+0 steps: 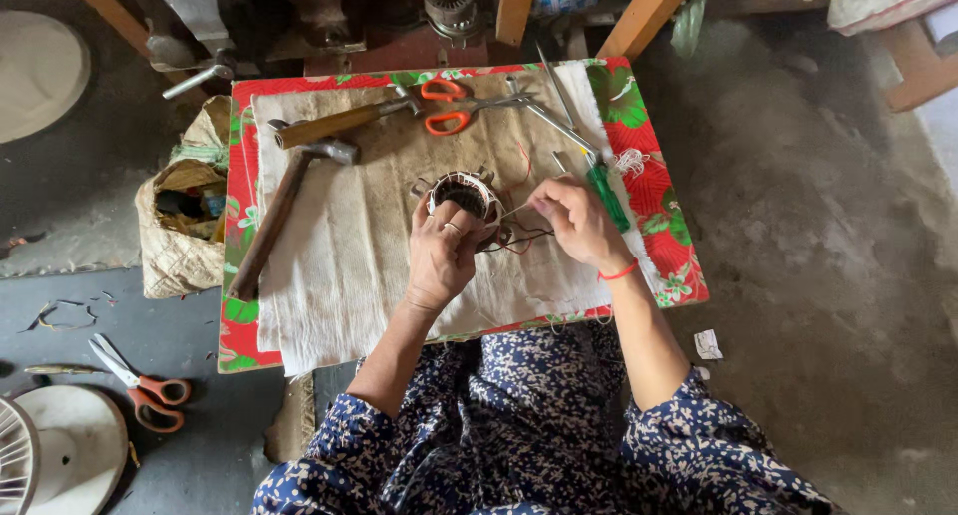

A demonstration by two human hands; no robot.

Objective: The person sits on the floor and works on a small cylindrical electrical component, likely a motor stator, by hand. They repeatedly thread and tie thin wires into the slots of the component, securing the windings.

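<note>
A low table (pixel 667 246) carries white cloth (pixel 339 265), hammers (pixel 284 201), scissors (pixel 454 106).

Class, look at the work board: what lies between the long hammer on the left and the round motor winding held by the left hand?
In the head view, only bare, stained cloth lies between hammer and winding.

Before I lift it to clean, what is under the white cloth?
Under the white cloth lies a red floral board, showing around its edges. The cloth hides the board's middle.
</note>
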